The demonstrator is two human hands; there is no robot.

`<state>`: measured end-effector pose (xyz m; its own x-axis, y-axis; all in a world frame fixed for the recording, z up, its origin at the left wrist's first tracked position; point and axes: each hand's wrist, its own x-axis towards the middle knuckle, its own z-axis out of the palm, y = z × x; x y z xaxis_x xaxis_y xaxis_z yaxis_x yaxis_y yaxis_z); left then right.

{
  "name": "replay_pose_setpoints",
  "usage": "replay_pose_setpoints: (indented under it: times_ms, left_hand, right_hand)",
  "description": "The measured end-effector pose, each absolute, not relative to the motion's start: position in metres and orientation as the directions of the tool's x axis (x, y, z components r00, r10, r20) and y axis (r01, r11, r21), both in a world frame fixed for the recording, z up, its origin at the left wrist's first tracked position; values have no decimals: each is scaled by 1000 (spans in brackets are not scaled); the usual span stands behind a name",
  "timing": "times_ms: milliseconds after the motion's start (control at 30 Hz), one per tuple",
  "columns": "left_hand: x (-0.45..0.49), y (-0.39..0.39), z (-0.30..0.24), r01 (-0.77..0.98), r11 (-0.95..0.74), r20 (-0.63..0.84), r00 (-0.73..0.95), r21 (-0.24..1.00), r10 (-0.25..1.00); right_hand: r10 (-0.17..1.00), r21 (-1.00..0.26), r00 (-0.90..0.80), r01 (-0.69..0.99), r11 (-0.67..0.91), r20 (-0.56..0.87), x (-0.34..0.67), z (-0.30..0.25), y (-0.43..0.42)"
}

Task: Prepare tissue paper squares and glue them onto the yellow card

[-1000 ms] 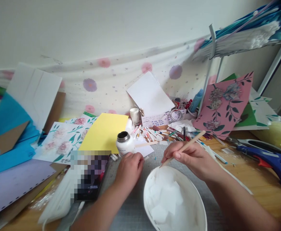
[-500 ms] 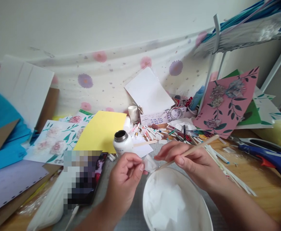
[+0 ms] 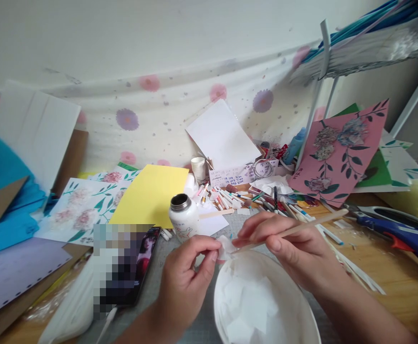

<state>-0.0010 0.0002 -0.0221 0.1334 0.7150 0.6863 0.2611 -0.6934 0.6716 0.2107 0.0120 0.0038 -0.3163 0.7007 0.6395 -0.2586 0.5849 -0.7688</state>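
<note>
Between thumb and forefinger my left hand (image 3: pixel 190 274) pinches a small piece of thin white paper (image 3: pixel 226 246). My right hand (image 3: pixel 291 246) is closed around a slim wooden stick (image 3: pixel 312 222), whose lower end points left to the paper piece. The fingertips of my right hand are close to the paper; whether they touch it I cannot tell. Just below both hands stands a white bowl (image 3: pixel 312 317) with several loose white paper pieces (image 3: pixel 253 301) inside. An uncapped white bottle (image 3: pixel 184 217) with a metal neck is behind my left hand.
A phone (image 3: pixel 144 265), partly pixelated, lies left on the grey mat (image 3: pixel 158 313). Scattered markers (image 3: pixel 226 199) and a stack of paper cups (image 3: pixel 198 168) are at the back. At right lie a blue glue gun (image 3: pixel 405 234) and scissors (image 3: pixel 384 210). Yellow paper (image 3: pixel 151 196) stands behind.
The wooden stick has tilted flatter, its upper end moving right. My left thumb and forefinger have shifted slightly right and up with the paper piece, which is turned differently.
</note>
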Motion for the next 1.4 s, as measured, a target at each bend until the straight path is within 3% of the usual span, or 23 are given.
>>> replay_pose_setpoints:
  times_ms: [167, 333, 500, 700, 900, 1100, 1200, 1300, 1400]
  left_hand:
    - [1, 0, -19, 240, -680, 675, 116, 693, 728]
    - [-2, 1, -22, 3, -518, 512, 143, 855, 847]
    - [-4, 3, -27, -217, -415, 460, 233, 883, 857]
    - [-1, 3, -19, 25, -525, 513, 182, 851, 839]
    - [-1, 3, -16, 102, -580, 556, 192, 808, 808]
    - [-2, 1, -19, 177, -480, 461, 139, 859, 876]
    - [-2, 4, -20, 327, -410, 402, 96, 851, 910]
    - [-4, 11, -19, 553, -347, 282, 201, 758, 938]
    - [-7, 16, -18, 585, -376, 245, 294, 719, 924]
  right_hand:
    - [687, -751, -308, -202, 629, 658, 209, 5, 10]
    - [668, -737, -319, -200, 646, 672, 207, 4, 9]
    - [665, -730, -303, -228, 645, 682, 207, 4, 9]
    - [674, -744, -320, -222, 631, 666, 209, 5, 9]
    - [681, -748, -315, -193, 636, 660, 210, 5, 9]
    - [655, -725, -328, -177, 666, 681, 212, 6, 10]
    - [660, -733, -341, -163, 660, 670, 213, 7, 11]
    - [669, -748, -351, -182, 638, 656, 214, 7, 11]
    - [667, -752, -360, -195, 630, 652, 215, 5, 12]
